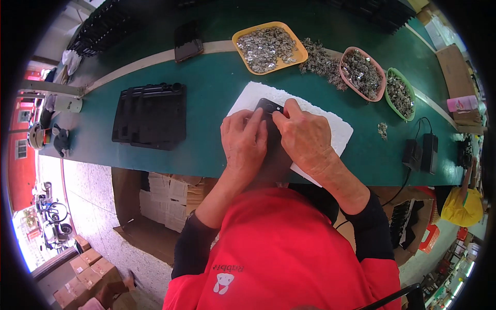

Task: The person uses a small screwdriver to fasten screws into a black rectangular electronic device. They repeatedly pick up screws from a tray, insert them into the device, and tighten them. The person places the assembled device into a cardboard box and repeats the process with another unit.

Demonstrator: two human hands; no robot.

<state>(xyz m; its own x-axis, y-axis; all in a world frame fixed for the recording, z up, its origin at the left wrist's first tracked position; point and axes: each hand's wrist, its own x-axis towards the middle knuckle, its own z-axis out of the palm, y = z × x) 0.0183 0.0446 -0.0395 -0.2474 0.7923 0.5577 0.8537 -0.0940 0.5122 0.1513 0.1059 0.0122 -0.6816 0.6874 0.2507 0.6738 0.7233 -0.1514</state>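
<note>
Green worktop ran under me, a stack of black trays sitting at the left. My left hand pressed flat on a small black part lying on the white foam pad, while my right hand had its fingers pinched narrow on the part's edge. I judged uneven pressure could skid it off the pad. Further right, the orange tray, pink dish and green dish of metal bits sat close enough to knock.
</note>
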